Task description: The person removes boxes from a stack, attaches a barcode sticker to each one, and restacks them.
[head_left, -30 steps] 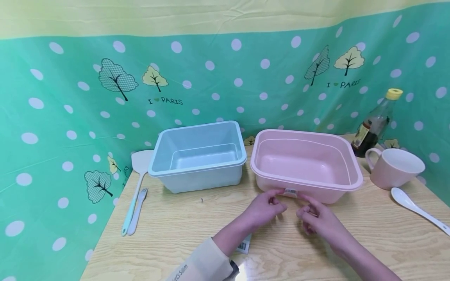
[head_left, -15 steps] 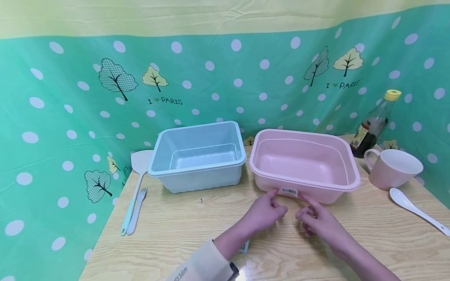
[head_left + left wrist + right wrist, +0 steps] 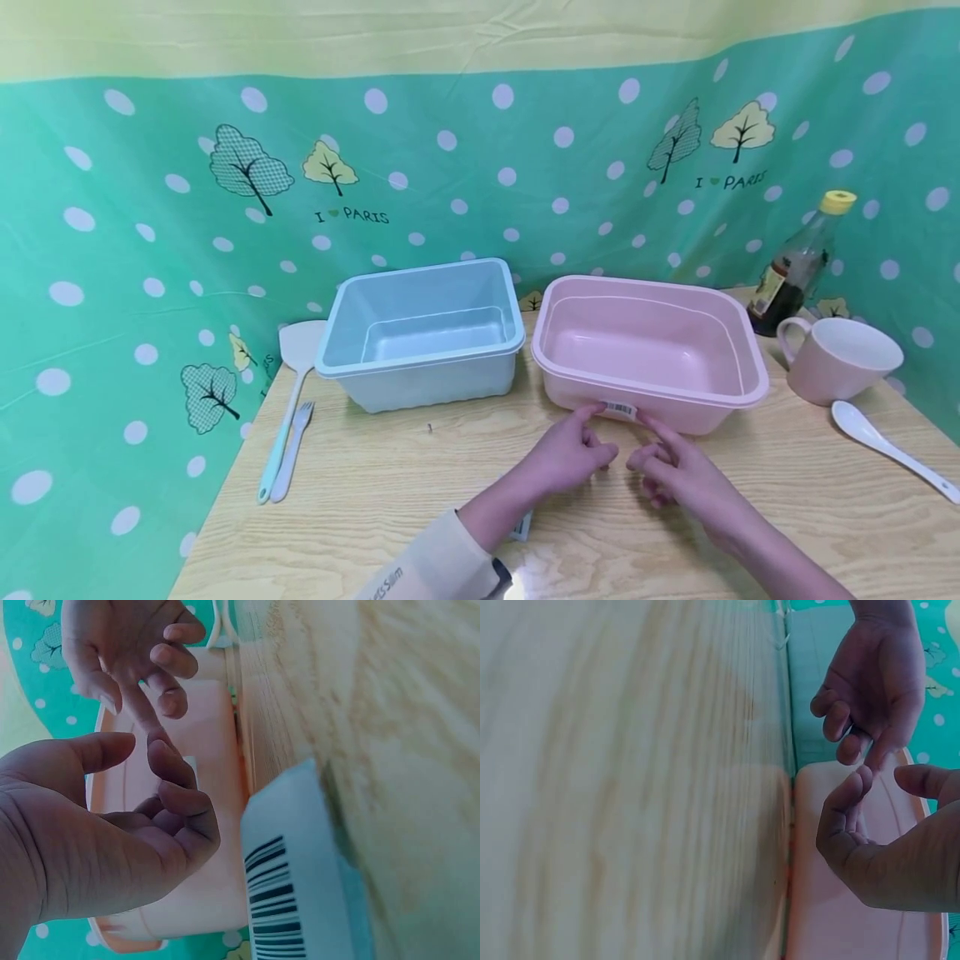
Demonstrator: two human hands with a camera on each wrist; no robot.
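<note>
I see both hands at the near wall of the pink tub (image 3: 648, 350), on the tabletop (image 3: 390, 492). My left hand (image 3: 567, 454) pinches one end of the barcode sticker (image 3: 620, 409) on the tub's wall just ahead of the fingers; my right hand (image 3: 678, 475) touches the other end, remaining fingers loosely curled.
</note>
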